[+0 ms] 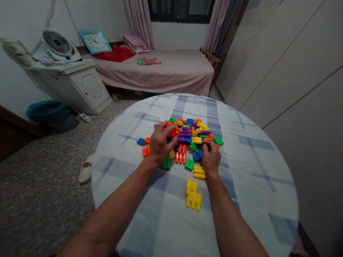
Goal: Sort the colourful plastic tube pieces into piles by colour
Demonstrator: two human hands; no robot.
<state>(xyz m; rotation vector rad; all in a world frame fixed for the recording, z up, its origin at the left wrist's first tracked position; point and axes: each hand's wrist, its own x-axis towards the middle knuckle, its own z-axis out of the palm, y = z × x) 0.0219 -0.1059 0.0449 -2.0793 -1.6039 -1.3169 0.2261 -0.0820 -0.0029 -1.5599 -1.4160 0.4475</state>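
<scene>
Head view: both hands rest on a heap of bullet-shaped plastic blocks (187, 137) mid-table (254, 185). Left hand (160, 144) curls loosely over orange pieces; right hand (210, 157) pinches one, colour hidden. Blocks look light, rigid and smooth, best gripped across the barrel. Several dozen lie there; one yellow assembly (193, 194) sits nearer.

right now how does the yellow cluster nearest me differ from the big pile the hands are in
The yellow cluster is one colour; the big pile mixes orange, purple, green, blue and yellow. The yellow cluster is small and lies apart, untouched; the big pile is much larger, with the left hand and right hand on it. Both are plastic pieces on the checked tablecloth.
</scene>
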